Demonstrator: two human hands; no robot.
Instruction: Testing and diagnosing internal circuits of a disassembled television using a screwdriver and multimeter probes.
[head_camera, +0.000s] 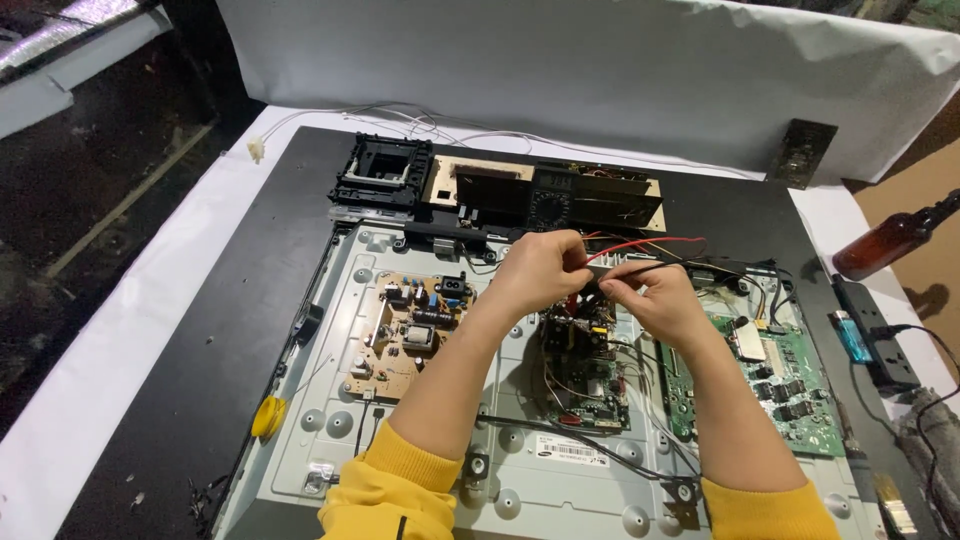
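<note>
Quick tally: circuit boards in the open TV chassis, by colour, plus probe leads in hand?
Tan boards: 1, power board
Green boards: 2, centre board and right board
Probe leads: 2, red lead and black lead, held by left hand and right hand
Total: 5

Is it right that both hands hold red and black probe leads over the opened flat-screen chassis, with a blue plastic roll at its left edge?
Not quite. In the head view, the plastic roll is yellow, not blue. Both hands, left hand and right hand, do hold the red and black probe leads over the opened flat-screen chassis.
</note>
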